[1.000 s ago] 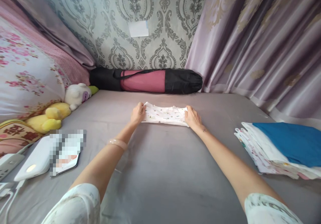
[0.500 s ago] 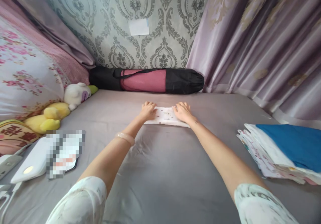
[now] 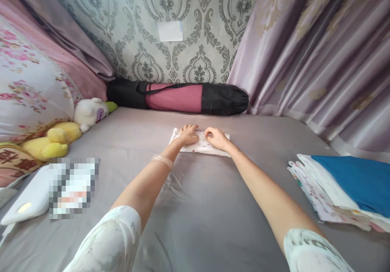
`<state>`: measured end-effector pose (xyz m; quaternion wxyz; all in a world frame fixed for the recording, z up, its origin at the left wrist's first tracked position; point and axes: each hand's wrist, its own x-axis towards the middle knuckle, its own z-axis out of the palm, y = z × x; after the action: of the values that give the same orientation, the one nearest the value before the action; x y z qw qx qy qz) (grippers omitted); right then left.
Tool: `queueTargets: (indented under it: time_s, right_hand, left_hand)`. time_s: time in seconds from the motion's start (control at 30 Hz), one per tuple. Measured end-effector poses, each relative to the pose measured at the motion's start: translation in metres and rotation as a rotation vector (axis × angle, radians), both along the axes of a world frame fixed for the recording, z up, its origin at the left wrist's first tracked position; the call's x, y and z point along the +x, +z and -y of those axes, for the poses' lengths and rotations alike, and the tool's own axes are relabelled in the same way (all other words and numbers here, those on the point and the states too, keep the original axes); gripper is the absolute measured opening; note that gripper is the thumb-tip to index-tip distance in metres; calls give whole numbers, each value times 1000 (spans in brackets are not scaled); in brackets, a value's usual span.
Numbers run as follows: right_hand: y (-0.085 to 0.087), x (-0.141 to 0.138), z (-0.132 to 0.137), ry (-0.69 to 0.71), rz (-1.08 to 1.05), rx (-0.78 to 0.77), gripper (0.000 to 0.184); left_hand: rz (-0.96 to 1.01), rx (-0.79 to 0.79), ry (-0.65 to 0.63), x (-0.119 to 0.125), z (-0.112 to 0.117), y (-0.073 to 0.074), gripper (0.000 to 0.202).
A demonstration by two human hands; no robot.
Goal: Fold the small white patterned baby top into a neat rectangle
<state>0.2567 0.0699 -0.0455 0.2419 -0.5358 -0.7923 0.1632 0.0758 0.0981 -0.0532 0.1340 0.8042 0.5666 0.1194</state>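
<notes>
A small folded white cloth point(image 3: 200, 146) with a tiny print lies lengthwise across the grey bed sheet in front of me. Flat on its left half is my left hand point(image 3: 189, 135), fingers spread and holding nothing. My right hand point(image 3: 217, 138) is on the right half, its fingers curled and thumb and forefinger pinched together at the cloth's upper face. The cloth's left end sticks out past my left hand. My fingers cover part of its middle.
A black and pink rolled mat bag point(image 3: 173, 97) lies along the wall. Folded clothes point(image 3: 350, 182) are stacked at right. To the left are plush toys point(image 3: 89, 113), a floral pillow point(image 3: 27, 89), a white device point(image 3: 35, 190) and a blurred-out item point(image 3: 74, 188). Curtains point(image 3: 304, 52) hang at right.
My left hand has moved right, from the cloth's left end onto its top. My right hand has shifted slightly left and its fingers have curled into a pinch.
</notes>
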Motion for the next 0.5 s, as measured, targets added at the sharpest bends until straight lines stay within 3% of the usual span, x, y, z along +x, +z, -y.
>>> queueTargets:
  time_s: [0.13,0.27,0.5]
  right_hand:
    - [1,5,3,86,-182,-42,19]
    - [-1,7,6,121,-226,-58,19]
    - [-4,3,9,-141,-10,-69,30]
  left_hand:
    - [14,-1,-24,4,0,1,38]
    - [23,27,-25,5,0,-1,27]
    - [30,122,-100,0,5,-5,20]
